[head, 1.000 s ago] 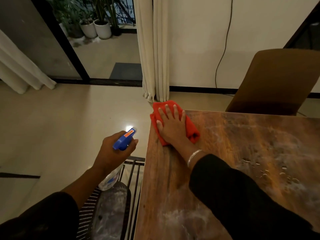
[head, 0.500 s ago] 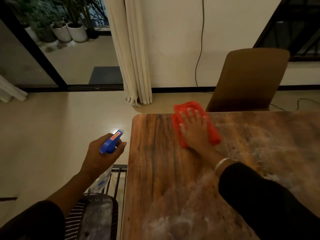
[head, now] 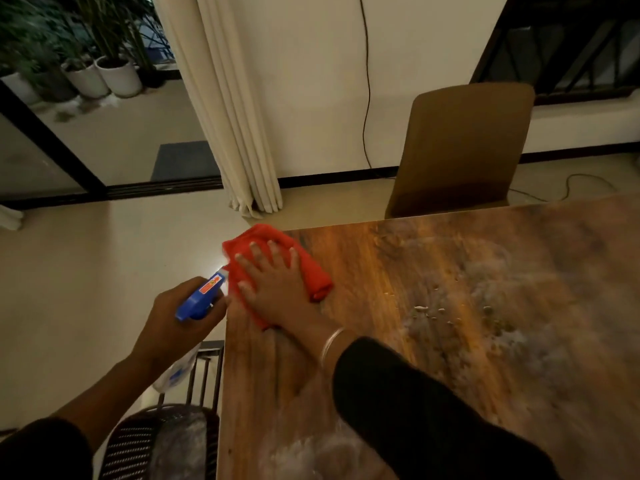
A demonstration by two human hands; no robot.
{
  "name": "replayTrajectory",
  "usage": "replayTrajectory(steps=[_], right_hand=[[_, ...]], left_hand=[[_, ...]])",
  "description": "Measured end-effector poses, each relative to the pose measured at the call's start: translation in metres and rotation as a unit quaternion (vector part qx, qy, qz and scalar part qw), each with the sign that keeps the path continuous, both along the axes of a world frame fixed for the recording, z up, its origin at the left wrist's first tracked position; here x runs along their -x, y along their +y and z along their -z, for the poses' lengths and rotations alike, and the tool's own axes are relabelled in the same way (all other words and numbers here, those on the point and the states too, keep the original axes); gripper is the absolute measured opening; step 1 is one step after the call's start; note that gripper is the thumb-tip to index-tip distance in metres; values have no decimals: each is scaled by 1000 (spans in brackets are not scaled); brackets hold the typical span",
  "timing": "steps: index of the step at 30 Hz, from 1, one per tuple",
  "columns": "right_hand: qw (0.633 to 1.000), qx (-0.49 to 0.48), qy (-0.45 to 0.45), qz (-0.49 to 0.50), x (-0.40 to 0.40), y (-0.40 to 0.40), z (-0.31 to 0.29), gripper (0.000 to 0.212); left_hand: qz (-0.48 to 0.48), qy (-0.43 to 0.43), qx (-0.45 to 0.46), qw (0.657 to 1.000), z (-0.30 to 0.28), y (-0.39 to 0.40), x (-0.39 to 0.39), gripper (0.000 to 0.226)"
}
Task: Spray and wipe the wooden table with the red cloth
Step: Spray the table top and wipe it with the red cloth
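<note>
The wooden table fills the right half of the view, with droplets and pale smears over its middle and right. My right hand lies flat, fingers spread, pressing the red cloth onto the table's far left corner; part of the cloth hangs past the edge. My left hand is off the table to the left, holding a spray bottle with a blue trigger head. The bottle's clear body shows below my wrist.
A brown chair stands at the table's far side. A dark woven chair with metal bars sits below my left arm. A cream curtain, a wall cable and potted plants lie beyond on the pale floor.
My right hand has slid the red cloth left, from a spot further along the far edge to the far left corner. My left hand still holds the bottle, now closer to the cloth.
</note>
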State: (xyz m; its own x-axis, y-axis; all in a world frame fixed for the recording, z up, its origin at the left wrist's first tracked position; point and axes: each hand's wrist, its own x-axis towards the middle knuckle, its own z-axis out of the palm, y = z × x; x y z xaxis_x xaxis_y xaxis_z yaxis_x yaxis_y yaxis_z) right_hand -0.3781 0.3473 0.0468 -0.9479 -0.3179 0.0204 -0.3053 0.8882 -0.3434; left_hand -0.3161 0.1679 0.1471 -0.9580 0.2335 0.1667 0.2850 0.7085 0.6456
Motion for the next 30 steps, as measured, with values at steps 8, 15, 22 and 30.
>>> replayTrajectory(steps=[8, 15, 22, 30], right_hand=[[948, -89, -45, 302, 10, 162, -14, 71], [990, -69, -49, 117, -39, 63, -9, 70], [973, -127, -32, 191, -14, 214, -22, 71], [958, -110, -62, 257, -51, 205, -16, 75]], left_hand=[[5, 3, -18, 1000, -9, 12, 10, 10], [-45, 42, -31, 998, -20, 28, 12, 12], [3, 52, -1, 999, -51, 44, 23, 14], [-14, 106, -40, 993, -73, 77, 31, 13]])
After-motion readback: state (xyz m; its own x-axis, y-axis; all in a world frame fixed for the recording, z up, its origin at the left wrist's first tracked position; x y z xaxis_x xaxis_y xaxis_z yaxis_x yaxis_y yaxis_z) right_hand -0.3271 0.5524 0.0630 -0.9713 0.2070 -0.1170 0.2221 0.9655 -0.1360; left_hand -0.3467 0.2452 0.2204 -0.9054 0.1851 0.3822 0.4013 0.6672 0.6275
